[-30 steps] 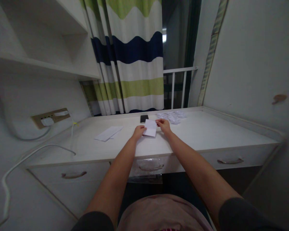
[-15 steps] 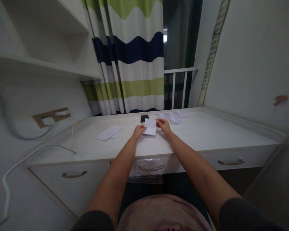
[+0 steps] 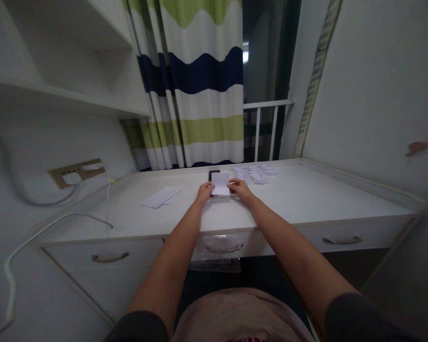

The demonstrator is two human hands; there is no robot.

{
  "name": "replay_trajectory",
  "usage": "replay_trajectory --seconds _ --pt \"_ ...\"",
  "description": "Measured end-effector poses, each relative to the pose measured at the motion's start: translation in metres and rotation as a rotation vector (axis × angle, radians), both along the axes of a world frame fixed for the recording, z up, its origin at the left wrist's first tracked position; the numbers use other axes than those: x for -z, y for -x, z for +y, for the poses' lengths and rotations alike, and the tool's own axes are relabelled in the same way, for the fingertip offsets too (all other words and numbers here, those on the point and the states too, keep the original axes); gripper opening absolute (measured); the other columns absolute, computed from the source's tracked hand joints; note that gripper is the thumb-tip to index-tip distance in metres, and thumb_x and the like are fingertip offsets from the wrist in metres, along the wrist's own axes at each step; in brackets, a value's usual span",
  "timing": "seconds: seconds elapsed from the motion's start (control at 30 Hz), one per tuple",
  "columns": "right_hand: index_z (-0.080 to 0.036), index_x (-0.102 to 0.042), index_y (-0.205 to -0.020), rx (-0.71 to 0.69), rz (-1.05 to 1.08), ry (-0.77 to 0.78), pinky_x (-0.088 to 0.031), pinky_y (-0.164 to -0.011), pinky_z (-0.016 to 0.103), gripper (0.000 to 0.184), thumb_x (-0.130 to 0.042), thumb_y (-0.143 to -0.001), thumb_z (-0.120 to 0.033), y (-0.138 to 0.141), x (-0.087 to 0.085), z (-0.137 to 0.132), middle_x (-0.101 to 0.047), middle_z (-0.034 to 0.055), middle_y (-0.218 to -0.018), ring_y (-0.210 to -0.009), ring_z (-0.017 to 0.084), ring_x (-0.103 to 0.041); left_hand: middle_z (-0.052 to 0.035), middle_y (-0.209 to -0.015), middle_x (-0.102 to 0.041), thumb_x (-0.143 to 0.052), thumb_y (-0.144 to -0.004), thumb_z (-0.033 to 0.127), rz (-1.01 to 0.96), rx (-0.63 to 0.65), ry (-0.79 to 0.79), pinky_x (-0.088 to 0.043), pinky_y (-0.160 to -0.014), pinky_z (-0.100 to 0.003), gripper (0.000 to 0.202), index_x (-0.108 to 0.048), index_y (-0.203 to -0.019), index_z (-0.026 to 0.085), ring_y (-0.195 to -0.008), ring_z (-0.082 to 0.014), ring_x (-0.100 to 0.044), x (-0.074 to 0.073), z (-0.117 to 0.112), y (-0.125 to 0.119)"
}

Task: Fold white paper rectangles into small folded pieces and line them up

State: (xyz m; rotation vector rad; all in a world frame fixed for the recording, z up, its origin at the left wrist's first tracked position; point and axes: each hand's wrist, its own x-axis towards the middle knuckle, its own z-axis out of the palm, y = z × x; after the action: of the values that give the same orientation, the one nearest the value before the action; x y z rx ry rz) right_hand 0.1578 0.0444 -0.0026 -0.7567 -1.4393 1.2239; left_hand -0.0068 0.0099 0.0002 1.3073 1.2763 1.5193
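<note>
A small white sheet of paper (image 3: 220, 184) with a crease across it is held up just above the desk, between both hands. My left hand (image 3: 204, 191) pinches its left edge, and my right hand (image 3: 239, 188) grips the right edge with thumb and fingers. Right behind the paper lies a dark phone-like object (image 3: 214, 172), partly covered by it. To the left, a few flat white sheets (image 3: 161, 196) rest overlapping on the desk. Beyond my right hand sits a pile of folded white paper pieces (image 3: 255, 174).
The white desk (image 3: 306, 194) has a raised rim at back and right, with drawers below. A white cable (image 3: 74, 214) droops over its left side near a wall socket (image 3: 76, 173). A striped curtain (image 3: 207, 104) hangs behind, and a shelf (image 3: 67, 102) juts out upper left.
The paper has turned to sit level and shifted slightly left and away, now covering more of the dark object. My right hand has come down a little along its edge.
</note>
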Motion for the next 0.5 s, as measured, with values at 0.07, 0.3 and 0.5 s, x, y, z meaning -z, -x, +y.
replay_trajectory --seconds 0.07,0.3,0.5 --pt "-0.017 -0.057 -0.074 -0.002 0.003 -0.006 -0.044 -0.049 0.022 0.026 -0.070 -0.053 -0.025 0.0003 -0.0004 0.0000 -0.052 -0.0062 -0.048 -0.046 0.009 -0.049 -0.0009 -0.065 -0.060 -0.056 -0.064 0.016 -0.042 0.020 0.044 -0.044 -0.047 -0.021 0.032 -0.061 -0.096 0.015 -0.051 -0.0106 -0.053 -0.0029 -0.0025 -0.0022" --pt "-0.016 -0.058 -0.070 -0.039 0.009 0.002 -0.042 -0.050 0.023 0.026 -0.071 -0.050 -0.027 0.0016 -0.0020 -0.0028 -0.053 -0.0059 -0.048 -0.047 0.008 -0.048 -0.0008 -0.069 -0.062 -0.053 -0.066 0.015 -0.086 0.064 0.052 -0.041 -0.045 -0.017 0.040 -0.059 -0.106 0.017 -0.055 -0.0100 -0.054 -0.0061 -0.0073 -0.0058" --pt "-0.016 -0.060 -0.071 -0.034 0.003 0.008 -0.041 -0.047 0.021 0.025 -0.072 -0.051 -0.027 0.0021 -0.0041 -0.0071 -0.052 -0.0061 -0.047 -0.044 0.008 -0.048 -0.0019 -0.070 -0.062 -0.055 -0.065 0.015 -0.094 0.078 0.064 -0.041 -0.046 -0.018 0.030 -0.061 -0.094 0.015 -0.053 -0.0096 -0.054 -0.0064 -0.0073 -0.0049"
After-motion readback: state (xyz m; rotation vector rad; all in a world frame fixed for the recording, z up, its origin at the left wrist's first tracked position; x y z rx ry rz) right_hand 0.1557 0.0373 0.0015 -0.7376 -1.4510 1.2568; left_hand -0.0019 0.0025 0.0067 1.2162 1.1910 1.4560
